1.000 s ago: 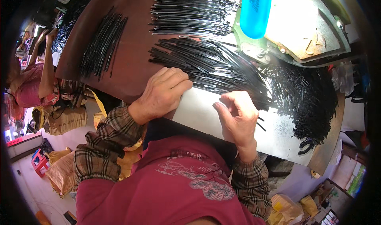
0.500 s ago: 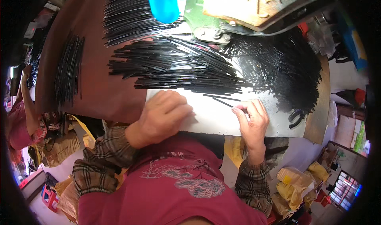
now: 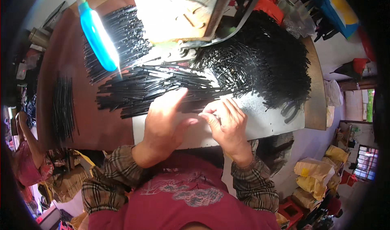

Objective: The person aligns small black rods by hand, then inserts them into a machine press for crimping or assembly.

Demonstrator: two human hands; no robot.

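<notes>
My left hand [image 3: 161, 124] is over the left part of a white board [image 3: 264, 124], its fingers stretched forward and its thumb apart. No object shows in it. To its right is my right hand [image 3: 227, 126], with thumb and forefinger pinched together; what sits between the fingertips is too small to make out. Just beyond both hands lies a pile of thin black strips [image 3: 142, 88], mostly lying crosswise. A large heap of finer black pieces [image 3: 280, 63] spreads to the right of it.
A machine head [image 3: 178, 10] and a lit blue lamp [image 3: 97, 39] overhang the table. More black strips [image 3: 113, 33] lie behind, and a bundle [image 3: 63, 108] lies on the brown cover [image 3: 109, 128]. Blurred pliers [image 3: 289, 112] are at right. A co-worker [image 3: 30, 157] is far left.
The view has shifted. My left hand has unfolded, its thumb now apart. My right hand has come closer to it, fingertips pinched. Two strips lying alone on the board no longer show there.
</notes>
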